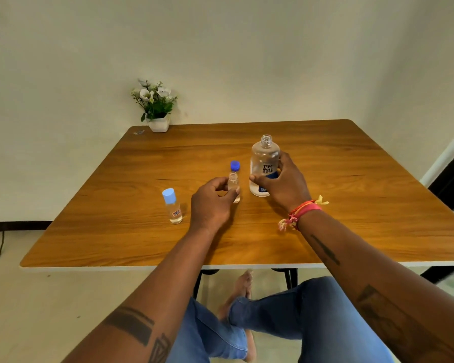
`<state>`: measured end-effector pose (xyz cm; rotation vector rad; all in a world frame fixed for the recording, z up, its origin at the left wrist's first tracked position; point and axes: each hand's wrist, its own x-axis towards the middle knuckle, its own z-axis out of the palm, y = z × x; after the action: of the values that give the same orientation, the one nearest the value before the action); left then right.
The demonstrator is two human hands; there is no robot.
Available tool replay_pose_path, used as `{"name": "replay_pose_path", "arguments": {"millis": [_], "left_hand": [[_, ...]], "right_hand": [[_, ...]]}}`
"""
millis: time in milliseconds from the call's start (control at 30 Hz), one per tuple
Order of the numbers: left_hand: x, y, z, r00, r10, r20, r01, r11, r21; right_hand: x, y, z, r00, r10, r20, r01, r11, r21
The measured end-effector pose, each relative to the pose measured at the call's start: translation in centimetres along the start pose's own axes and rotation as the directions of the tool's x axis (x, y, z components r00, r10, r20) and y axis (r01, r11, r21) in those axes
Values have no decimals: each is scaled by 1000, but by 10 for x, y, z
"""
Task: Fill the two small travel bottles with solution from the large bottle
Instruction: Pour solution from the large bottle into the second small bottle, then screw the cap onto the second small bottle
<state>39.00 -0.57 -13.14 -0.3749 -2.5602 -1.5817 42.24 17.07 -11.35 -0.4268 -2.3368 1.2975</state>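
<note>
The large clear bottle point(264, 155) with a "renu" label stands uncapped on the wooden table point(351, 205); my right hand point(281, 182) grips its lower half. Just left of it, a small open travel bottle point(233, 182) stands upright, pinched between the thumb and fingers of my left hand point(210, 203). A dark blue cap point(235, 165) lies on the table right behind that small bottle. The second small travel bottle point(174, 209), closed with a light blue cap, stands alone further left.
A white pot of artificial flowers point(156, 108) sits at the table's far left corner, against the wall. My legs in blue jeans point(286, 318) are under the near table edge.
</note>
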Motion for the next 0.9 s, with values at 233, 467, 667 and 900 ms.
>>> {"name": "replay_pose_path", "arguments": {"millis": [233, 467, 667, 900], "left_hand": [[-3, -7, 0, 1000, 25, 13, -25, 1000, 10], [-5, -8, 3, 999, 48, -6, -48, 998, 28], [-6, -10, 3, 999, 51, -17, -50, 998, 38], [-7, -8, -1, 999, 44, -6, -44, 999, 20]], "right_hand": [[-28, 11, -19, 999, 39, -10, -39, 998, -57], [-39, 40, -48, 938, 48, -343, -135, 962, -236], [-33, 47, -37, 977, 118, -176, -187, 871, -455], [-38, 44, -36, 986, 29, -166, -91, 919, -383]]}}
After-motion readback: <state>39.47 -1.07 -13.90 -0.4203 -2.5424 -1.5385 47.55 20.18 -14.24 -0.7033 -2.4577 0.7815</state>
